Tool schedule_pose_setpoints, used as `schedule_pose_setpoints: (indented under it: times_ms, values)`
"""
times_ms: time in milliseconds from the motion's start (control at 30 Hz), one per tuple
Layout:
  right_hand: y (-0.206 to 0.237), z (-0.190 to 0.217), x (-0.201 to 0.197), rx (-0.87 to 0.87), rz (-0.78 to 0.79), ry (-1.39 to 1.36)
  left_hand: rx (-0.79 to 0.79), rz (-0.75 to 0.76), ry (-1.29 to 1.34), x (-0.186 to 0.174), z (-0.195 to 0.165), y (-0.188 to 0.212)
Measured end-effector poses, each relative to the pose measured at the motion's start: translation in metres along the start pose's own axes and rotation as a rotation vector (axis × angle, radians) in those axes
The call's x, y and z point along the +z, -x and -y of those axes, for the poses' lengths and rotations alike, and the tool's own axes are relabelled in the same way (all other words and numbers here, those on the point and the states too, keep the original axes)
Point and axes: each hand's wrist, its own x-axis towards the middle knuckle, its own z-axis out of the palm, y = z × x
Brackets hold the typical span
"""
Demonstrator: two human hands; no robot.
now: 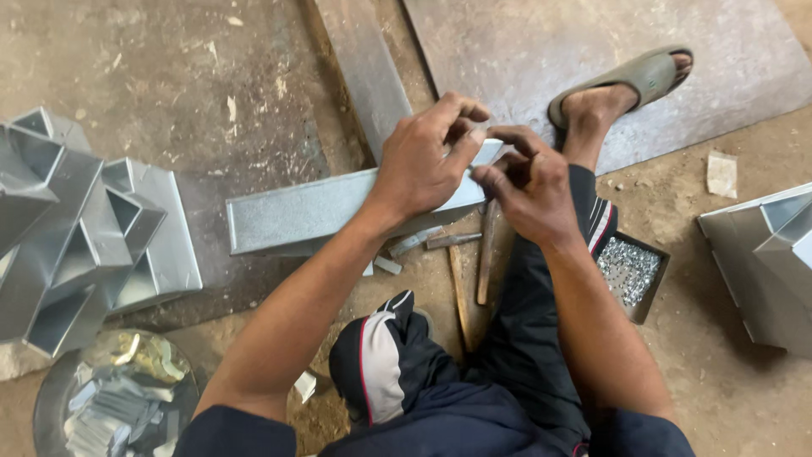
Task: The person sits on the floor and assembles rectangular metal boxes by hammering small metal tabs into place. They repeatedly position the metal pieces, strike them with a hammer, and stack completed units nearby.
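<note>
Bent knees below, left hand (423, 161) grip clamped over the metal channel (313, 211), right hand (529, 190) pinching its end

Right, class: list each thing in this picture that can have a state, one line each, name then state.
Left hand: gripping the long grey sheet-metal channel.
Right hand: fingers pinched at the channel's end.
Long grey sheet-metal channel: lying flat on the ground.
Small dark square tray: open, full of silvery bits.
Wooden-handled tool: lying unused.
</note>
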Motion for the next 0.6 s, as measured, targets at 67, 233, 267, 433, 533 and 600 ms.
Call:
schedule_pose_setpoints:
  times_ms: [67,233,267,433,533,600]
  values:
    - [0.002,0.004,0.003,-0.019,-0.039,0.043,-0.066,0.046,-0.062,0.001,0.001,0.000]
    - [0.007,0.005,0.003,-0.264,-0.018,0.260,0.039,0.026,-0.086,0.005,0.003,-0.004]
    - [0.009,0.004,0.005,-0.177,-0.025,0.155,0.058,0.039,-0.071,0.005,0.003,-0.005]
    - [0.034,0.002,0.026,-0.049,-0.265,-0.067,0.031,0.069,-0.116,0.002,0.004,-0.003]
    - [0.048,0.002,0.035,-0.143,-0.283,0.092,0.011,0.088,-0.155,0.003,0.005,-0.001]
    - [0.052,0.001,0.037,-0.225,-0.283,0.185,-0.075,0.112,-0.127,0.004,0.007,-0.002]
